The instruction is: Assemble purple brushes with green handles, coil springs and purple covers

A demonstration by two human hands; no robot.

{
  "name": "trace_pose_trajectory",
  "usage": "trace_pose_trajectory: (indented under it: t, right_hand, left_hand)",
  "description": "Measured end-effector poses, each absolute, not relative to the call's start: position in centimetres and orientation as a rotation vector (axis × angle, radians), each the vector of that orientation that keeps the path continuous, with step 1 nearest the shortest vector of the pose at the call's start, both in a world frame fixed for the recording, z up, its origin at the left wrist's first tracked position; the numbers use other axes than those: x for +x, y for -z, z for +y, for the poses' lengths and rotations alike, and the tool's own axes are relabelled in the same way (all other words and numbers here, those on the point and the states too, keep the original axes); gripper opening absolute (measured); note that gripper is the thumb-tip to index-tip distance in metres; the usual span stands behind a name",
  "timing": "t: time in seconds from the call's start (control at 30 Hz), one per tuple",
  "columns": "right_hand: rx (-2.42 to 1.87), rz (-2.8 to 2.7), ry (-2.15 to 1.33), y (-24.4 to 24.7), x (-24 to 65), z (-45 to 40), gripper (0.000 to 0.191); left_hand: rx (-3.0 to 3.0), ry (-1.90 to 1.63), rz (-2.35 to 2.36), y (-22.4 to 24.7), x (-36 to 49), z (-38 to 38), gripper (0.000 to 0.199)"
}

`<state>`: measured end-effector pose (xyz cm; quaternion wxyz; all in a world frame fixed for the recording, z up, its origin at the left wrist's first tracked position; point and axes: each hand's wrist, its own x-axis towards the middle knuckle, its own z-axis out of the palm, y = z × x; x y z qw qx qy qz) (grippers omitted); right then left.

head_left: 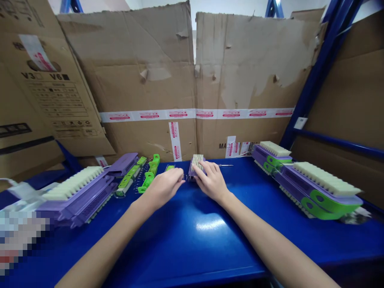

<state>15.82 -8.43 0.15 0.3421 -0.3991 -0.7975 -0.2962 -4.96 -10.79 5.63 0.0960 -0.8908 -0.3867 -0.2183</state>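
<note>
My right hand point(213, 180) lies over a small purple piece with cream ridged strips on top point(197, 160), its fingers gripping the top and right side. Just left of it, my left hand point(168, 183) is closed with the fingers curled in; whatever they pinch, if anything, is hidden. A small green part point(170, 167) shows behind the left knuckles. To the left of that hand lie bright green clip-like parts point(147, 182) and a clear strip with green pieces point(129, 178). A thin metal tool point(225, 165) rests behind my right hand.
Purple housings with cream ridged tops are stacked on the left point(81, 192) and, with green end parts, on the right point(318, 188). Cardboard sheets point(144, 88) wall the back of the blue table point(186, 248). A white plug point(25, 192) sits at far left.
</note>
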Motion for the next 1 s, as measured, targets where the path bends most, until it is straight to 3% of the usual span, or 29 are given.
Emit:
trace_pose_trajectory:
  t: [0.13,0.23,0.5,0.73,0.9,1.0]
  right_hand:
    - [-1.368,-2.091,0.639,0.1,16.7,-7.9,0.028]
    - [-1.523,-2.108,0.485,0.1,17.4,-7.8,0.027]
    - [-1.684,-2.188,0.176,0.1,16.7,-7.6,0.022]
    - [-1.942,-1.791,0.09,0.1,17.8,-6.9,0.021]
    - [-1.778,-1.699,-0.095,0.5,18.3,-6.4,0.016]
    - [-1.715,-1.665,-0.16,0.5,18.2,-6.3,0.024]
  left_hand:
    - [-2.681,0.659,-1.095,-5.2,-2.7,-8.4,0.008]
    - [-2.583,0.618,-1.156,-5.1,-2.7,-6.9,0.028]
    - [-2.198,0.201,-1.795,-3.3,-3.9,-5.3,0.032]
    - [-2.569,0.457,-1.562,-2.2,-5.1,-4.7,0.038]
    - [-2.716,0.556,-1.376,-1.9,-4.6,-4.6,0.037]
    - [-2.638,0.47,-1.365,-2.0,-3.6,-4.4,0.036]
